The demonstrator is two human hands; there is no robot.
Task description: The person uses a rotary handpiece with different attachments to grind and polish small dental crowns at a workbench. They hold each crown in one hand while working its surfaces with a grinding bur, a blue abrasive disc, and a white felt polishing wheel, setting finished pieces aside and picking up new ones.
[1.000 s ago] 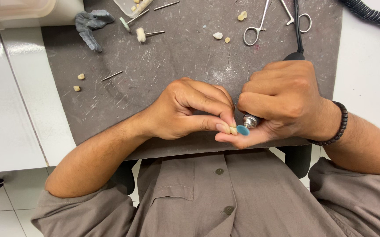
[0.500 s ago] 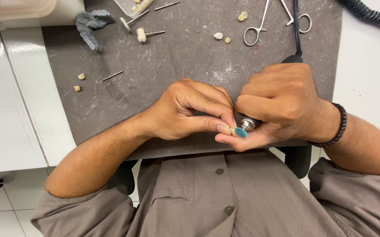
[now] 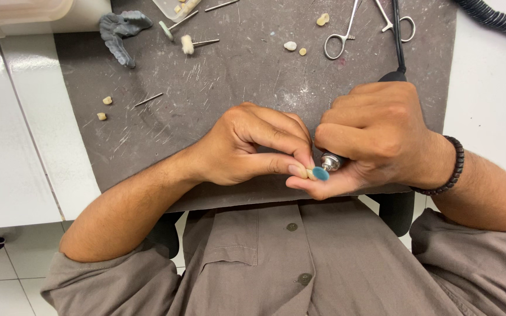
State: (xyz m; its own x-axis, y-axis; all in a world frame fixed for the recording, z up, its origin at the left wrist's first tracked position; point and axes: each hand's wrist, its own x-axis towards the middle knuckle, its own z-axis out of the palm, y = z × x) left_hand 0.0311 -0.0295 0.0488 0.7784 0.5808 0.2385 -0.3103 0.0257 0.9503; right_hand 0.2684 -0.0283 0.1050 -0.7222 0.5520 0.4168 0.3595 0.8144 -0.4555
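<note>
My left hand [image 3: 253, 146] pinches a small cream tooth-shaped piece [image 3: 309, 173] between thumb and fingertips at the near edge of the grey work mat [image 3: 223, 88]. My right hand [image 3: 375, 134] grips a rotary handpiece [image 3: 330, 161] whose blue disc tip [image 3: 321, 174] touches the small piece. The handpiece's black cord [image 3: 397, 35] runs up from behind my right hand. Most of the handpiece body is hidden inside my fist. A black bead bracelet [image 3: 448, 169] sits on my right wrist.
On the mat lie metal forceps [image 3: 339, 35], scissors handles [image 3: 402, 26], a grey dental cast [image 3: 118, 32], mounted polishing burs [image 3: 191, 42], a thin pin [image 3: 147, 99] and several loose cream tooth pieces [image 3: 289, 45]. A black hose [image 3: 492, 17] crosses the white bench at top right.
The blue disc has shifted slightly against the small piece; both hands stay almost in the same place.
</note>
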